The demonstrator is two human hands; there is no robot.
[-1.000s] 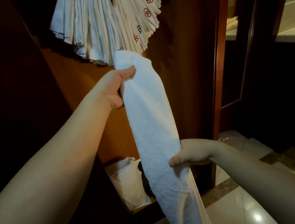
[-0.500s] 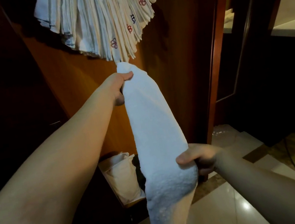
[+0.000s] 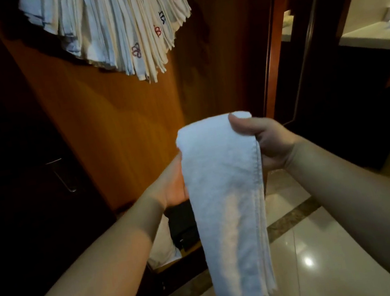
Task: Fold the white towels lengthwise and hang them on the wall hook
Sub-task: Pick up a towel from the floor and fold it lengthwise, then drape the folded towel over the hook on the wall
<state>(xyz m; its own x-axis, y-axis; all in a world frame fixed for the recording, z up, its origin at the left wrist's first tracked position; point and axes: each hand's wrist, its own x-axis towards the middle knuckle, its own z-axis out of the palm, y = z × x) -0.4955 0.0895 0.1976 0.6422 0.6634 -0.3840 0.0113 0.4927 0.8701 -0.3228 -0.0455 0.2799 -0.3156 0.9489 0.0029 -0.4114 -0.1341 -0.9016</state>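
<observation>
Warm brown wooden wall panelling fills the centre of the frame, with a fanned bunch of hung white towels at the upper middle. Lower centre, a white terry towel folded into a long narrow strip is held doubled over. The right hand is pinched on its top fold, thumb in front, probably so the layers stay aligned. The left hand is pressed against the left edge; its fingers are hidden behind the cloth, so their state cannot be told. Open room lies between the towel's fold and the bunch above; the hook itself is not seen.
</observation>
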